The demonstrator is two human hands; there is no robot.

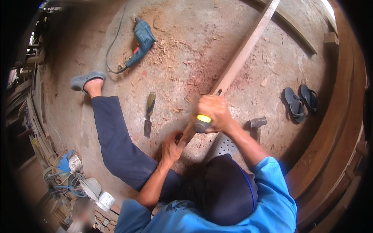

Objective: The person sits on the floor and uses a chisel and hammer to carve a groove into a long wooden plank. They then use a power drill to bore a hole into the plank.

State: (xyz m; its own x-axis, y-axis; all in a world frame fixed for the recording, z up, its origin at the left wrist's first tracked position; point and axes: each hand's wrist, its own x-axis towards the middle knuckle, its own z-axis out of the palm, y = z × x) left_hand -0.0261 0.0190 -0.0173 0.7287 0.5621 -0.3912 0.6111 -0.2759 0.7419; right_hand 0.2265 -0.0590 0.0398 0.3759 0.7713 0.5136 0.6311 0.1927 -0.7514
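My right hand (213, 105) is closed round a black-and-yellow tool handle (203, 123) over a long pale wooden beam (246, 46); the working end of the tool is hidden. A dark slot shows in the beam just above that hand. Lower and to the left, my left hand (173, 146) grips the beam's near part. A loose chisel (149, 112) lies on the floor left of the beam. A hammer (257, 122) is just right of my right hand, and my shoe (223, 147) is under the beam beside it.
A corded drill (140, 42) lies among shavings on the concrete floor (77, 54) at the upper left. Black flip-flops (294, 105) sit at the right, near long stacked planks (336, 128). A strip (295, 35) lies at the top right. Buckets and cables (89, 186) crowd the lower left.
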